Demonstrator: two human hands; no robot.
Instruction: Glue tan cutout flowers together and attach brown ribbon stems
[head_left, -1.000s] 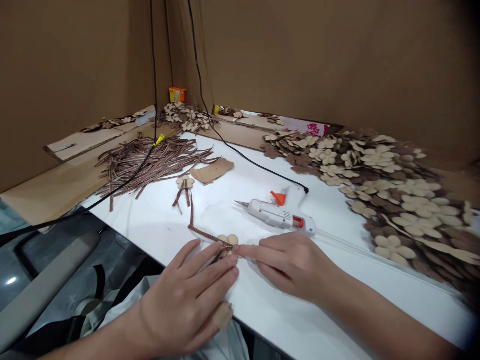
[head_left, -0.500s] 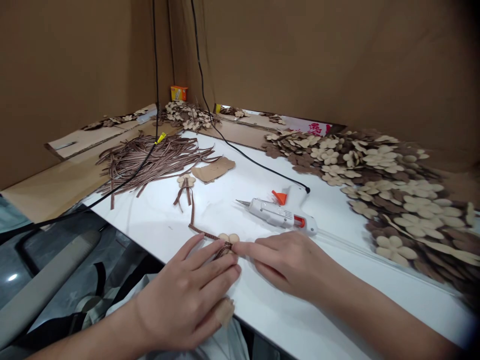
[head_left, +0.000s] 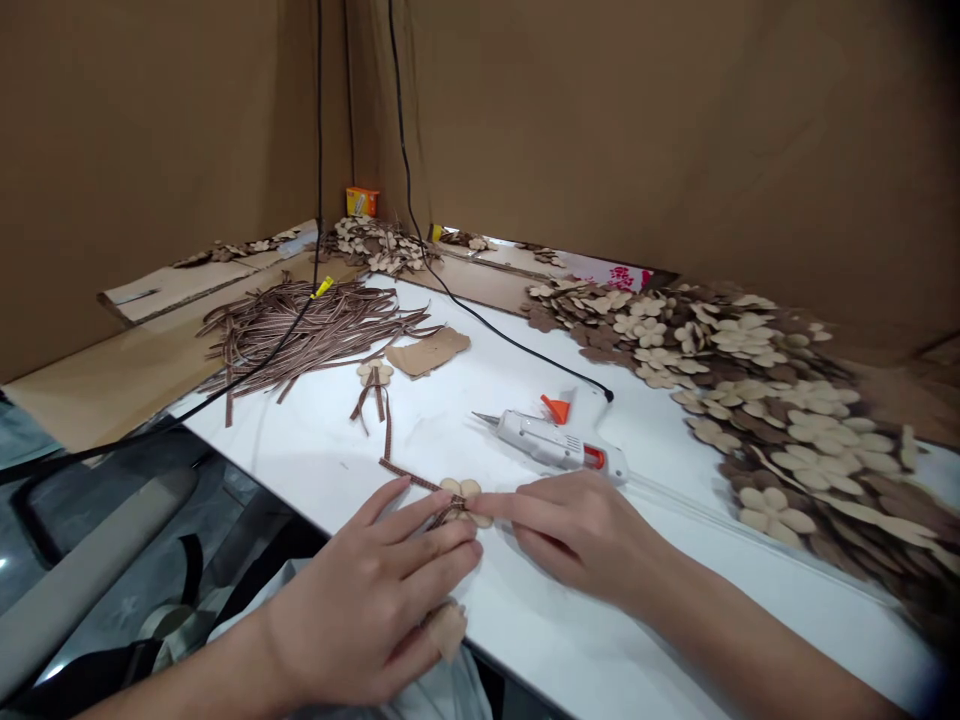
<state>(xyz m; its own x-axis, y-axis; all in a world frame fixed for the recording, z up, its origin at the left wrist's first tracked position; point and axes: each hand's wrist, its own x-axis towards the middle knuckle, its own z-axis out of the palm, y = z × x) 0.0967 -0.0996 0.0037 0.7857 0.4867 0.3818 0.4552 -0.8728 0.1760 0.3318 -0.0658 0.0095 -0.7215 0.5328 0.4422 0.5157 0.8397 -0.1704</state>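
2 light, limp-looking pieces, a flower [head_left: 471, 488] and ribbon [head_left: 411, 477], lie near the counter [head_left: 289, 445] edge under the left hand [head_left: 379, 590] with fingers slightly spread and the right hand [head_left: 574, 525], index outstretched, any pinch hidden from me, the flower's middle seeming the safest hold.

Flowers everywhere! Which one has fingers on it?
The cream flower between the left hand and the right hand, which both touch it or its brown ribbon. The ribboned flower beside the ribbon pile and the heaped flowers lie untouched.
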